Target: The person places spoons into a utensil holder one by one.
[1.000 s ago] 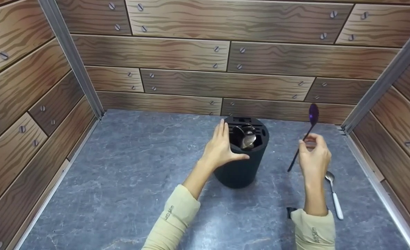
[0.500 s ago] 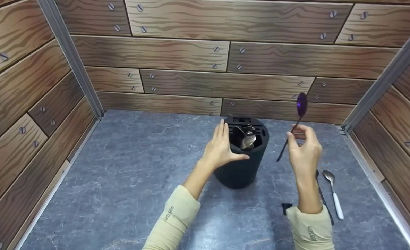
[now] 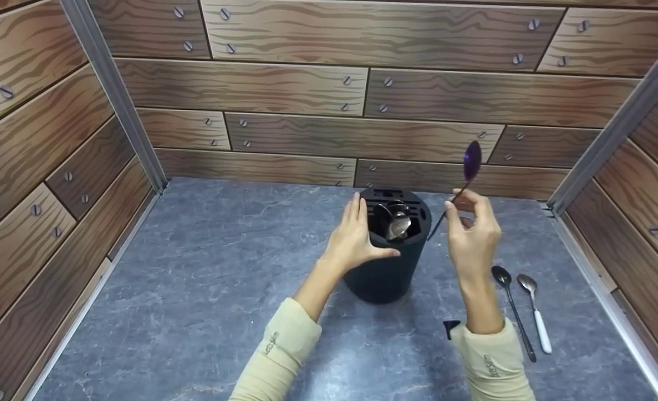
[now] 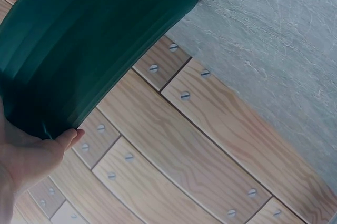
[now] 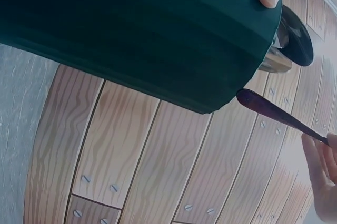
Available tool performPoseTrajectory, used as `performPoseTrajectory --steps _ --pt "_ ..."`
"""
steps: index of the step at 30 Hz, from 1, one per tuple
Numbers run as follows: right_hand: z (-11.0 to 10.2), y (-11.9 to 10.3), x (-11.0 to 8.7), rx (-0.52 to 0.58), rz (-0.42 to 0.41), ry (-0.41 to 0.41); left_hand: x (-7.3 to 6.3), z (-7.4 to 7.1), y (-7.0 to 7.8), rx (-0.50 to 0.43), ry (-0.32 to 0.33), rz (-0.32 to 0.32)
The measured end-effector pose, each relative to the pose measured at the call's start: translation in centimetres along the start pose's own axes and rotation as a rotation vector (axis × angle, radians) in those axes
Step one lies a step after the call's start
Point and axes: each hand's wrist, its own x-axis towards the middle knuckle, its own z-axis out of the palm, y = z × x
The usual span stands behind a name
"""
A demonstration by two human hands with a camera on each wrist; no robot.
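A dark green utensil holder (image 3: 384, 273) with a black slotted top stands upright, several metal spoons (image 3: 399, 227) poking out of its opening. Against its left side and rim rests my left hand (image 3: 352, 236), fingers straight and thumb spread across the front. My right hand (image 3: 474, 239) pinches a long dark spoon by the handle, its purple bowl (image 3: 472, 161) pointing up. In the right wrist view, the handle's end (image 5: 250, 99) is beside the holder's rim, below the spoons inside. The left wrist view shows my left hand (image 4: 37, 158) at the holder's upper end.
To the right lie a dark spoon (image 3: 514, 312) and a white-handled spoon (image 3: 539, 323), side by side on the grey marbled table (image 3: 206, 278). A small black piece (image 3: 450, 327) shows beside my right sleeve. Wood-patterned walls (image 3: 295, 83) enclose the back and sides.
My right hand has moved left and away from me with the purple spoon, toward the holder. The dark spoon on the table has come into view from behind that arm. My left hand stays put.
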Motion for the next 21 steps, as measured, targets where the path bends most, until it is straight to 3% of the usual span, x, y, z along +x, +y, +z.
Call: performPoseTrajectory --steps 11,21 --pt "0.7 -0.8 -0.2 0.108 -0.073 0.003 0.0 0.0 -0.1 0.013 -0.003 -0.001" --pt "1.4 1.9 -1.1 -0.011 -0.164 -0.207 0.0 -0.1 0.1 -0.011 0.000 -0.014"
